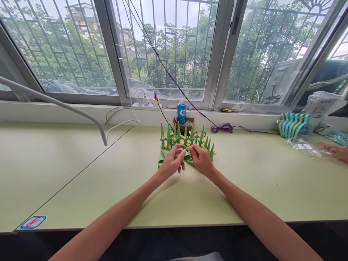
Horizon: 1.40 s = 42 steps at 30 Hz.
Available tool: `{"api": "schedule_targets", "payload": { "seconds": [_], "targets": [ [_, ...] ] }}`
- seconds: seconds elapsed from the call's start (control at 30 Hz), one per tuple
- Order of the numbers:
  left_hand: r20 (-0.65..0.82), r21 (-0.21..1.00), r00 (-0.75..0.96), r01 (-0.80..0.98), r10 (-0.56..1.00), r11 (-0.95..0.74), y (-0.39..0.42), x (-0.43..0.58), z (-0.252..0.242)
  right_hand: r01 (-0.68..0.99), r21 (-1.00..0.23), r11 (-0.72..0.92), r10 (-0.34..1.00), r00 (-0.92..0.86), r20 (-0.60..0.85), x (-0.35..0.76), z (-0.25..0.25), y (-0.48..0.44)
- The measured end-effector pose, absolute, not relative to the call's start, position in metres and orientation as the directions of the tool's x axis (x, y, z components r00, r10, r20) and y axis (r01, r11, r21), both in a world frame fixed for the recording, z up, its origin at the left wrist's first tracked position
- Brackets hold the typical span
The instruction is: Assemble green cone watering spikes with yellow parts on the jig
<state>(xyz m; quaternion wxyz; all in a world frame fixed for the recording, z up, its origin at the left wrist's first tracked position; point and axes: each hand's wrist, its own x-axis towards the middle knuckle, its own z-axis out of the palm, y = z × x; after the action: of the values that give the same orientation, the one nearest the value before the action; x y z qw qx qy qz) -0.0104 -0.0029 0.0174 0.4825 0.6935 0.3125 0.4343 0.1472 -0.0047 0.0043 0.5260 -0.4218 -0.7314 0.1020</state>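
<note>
My left hand (174, 159) is closed around a green cone-shaped plastic piece (187, 156), its open round end facing me. From the other side, my right hand (199, 157) pinches at the same piece near its upper part; what its fingertips hold is too small to make out. Just beyond my hands stand several green pointed cones (169, 136) with small yellow parts on them. More green cones (161, 159) lie on their sides by my left hand, partly hidden behind it.
A blue-labelled bottle (181, 111) and a small cardboard box (191, 121) stand behind the cones. Bundled cable (223, 127) lies right of them. Teal and cream plastic pieces (295, 125) are at the right, near another person's hand (337, 150). A white tube (67, 99) crosses the left.
</note>
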Motion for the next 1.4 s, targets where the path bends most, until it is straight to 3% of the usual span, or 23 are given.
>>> {"api": "schedule_targets", "payload": {
  "seconds": [1.4],
  "targets": [
    [0.432,0.846,0.310,0.186,0.847,-0.500,-0.0046,-0.0105,0.0138,0.510,-0.592,0.625,0.727,-0.103,0.679,0.1465,0.0037,-0.0051]
  ]
}}
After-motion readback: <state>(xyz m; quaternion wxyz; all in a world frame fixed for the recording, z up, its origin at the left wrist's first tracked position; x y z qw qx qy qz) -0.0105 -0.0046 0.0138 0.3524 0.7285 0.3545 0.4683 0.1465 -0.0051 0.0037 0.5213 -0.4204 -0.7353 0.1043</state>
